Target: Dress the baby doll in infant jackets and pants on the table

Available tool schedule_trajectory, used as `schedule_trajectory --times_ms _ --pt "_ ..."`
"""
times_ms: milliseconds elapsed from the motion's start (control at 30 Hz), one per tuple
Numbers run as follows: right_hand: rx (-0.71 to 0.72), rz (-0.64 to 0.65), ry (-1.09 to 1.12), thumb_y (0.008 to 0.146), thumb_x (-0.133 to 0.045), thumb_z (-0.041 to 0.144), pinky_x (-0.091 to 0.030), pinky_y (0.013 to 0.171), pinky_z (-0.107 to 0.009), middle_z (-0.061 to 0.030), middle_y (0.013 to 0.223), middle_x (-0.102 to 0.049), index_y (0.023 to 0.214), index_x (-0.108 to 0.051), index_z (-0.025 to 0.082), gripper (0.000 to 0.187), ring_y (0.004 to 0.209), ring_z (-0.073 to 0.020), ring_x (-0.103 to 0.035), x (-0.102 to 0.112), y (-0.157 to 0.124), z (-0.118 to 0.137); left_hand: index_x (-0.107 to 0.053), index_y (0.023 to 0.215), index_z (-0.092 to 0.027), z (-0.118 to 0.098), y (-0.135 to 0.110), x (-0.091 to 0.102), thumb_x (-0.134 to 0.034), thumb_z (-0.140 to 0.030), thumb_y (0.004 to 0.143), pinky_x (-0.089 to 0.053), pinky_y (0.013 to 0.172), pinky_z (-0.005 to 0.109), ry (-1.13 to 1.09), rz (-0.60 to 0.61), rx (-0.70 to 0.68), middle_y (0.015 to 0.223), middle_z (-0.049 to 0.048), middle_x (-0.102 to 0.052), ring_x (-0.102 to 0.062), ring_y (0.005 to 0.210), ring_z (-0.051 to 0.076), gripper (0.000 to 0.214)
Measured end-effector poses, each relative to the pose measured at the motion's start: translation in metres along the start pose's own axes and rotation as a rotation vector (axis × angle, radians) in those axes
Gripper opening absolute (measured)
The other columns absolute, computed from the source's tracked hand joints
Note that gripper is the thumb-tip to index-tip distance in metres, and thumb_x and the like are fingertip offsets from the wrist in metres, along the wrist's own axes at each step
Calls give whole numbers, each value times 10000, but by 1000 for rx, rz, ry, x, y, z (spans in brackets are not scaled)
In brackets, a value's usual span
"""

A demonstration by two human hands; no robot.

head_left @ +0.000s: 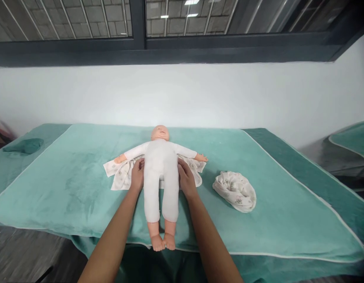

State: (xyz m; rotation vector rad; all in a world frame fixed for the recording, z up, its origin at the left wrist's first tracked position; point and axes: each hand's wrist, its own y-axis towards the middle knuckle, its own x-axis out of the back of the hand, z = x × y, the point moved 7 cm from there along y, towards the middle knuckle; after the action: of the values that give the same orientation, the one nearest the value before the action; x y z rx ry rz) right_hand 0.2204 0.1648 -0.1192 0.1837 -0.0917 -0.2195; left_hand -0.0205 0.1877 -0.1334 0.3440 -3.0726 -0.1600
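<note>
Two bare hands, one doll. Head view: the baby doll (161,159) lies face up at centre frame, head toward the wall (182,94), feet at the bed's near edge, lower centre. White suit on body; arms spread wide to either side. A patterned garment (121,180) lies spread beneath its torso and arms, showing at both sides. The left hand (137,173) is against the doll's flank, left of centre; the right hand (187,181) mirrors it on the other side. Fingers of both are partly hidden at the torso and cloth; whether they grip or merely rest there is not determinable. A bundled patterned cloth (235,192) sits right of centre, apart from the doll. All rest on a bed with a green cover (78,188).

Handling (judgement): torso and limbs look soft, probably light to moderate in weight; head, hands and feet look like firmer plastic or vinyl. Suit fabric should not be slippery. Best hold: both sides of the torso, with support behind the neck, as the head may loll. The garment looks thin, limp and easily rumpled; pinch at its edges.
</note>
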Motion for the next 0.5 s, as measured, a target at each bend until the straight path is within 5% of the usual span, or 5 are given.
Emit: schedule_trajectory --times_ms 133,267,400,500 --pt "66 -25 -13 915 -529 509 -309 1228 -476 -134 1566 -447 1389 -561 176 581 1475 -310 -372 1 -4 8 -614 1204 -207 4 3 0 -543 -445 917 -498 1002 470 56 7 -34 1298 180 -664 -623 1210 320 380" --pt "343 14 -168 946 -520 425 -294 1236 -469 -71 1560 -446 1375 -556 263 460 1457 -291 -384 -16 3 58 -641 1168 -205 7 6 2 -522 -440 932 -489 996 448 85 -7 -64 1267 193 -672 -644 1155 300 354" --pt "536 418 -485 943 -502 284 -386 1145 -437 -70 1403 -592 1348 -563 235 413 1331 -261 -503 -102 31 110 -638 1141 -198 5 5 2 -547 -379 912 -511 959 437 72 -20 -62 1201 132 -705 -667 1049 263 306" --pt "639 710 -954 882 -585 199 -442 1005 -441 -129 1302 -637 1267 -608 166 387 1203 -300 -567 -178 46 110 -648 1107 -204 5 5 4 -557 -373 907 -517 923 423 115 -43 -40 1120 93 -730 -665 1005 253 277"
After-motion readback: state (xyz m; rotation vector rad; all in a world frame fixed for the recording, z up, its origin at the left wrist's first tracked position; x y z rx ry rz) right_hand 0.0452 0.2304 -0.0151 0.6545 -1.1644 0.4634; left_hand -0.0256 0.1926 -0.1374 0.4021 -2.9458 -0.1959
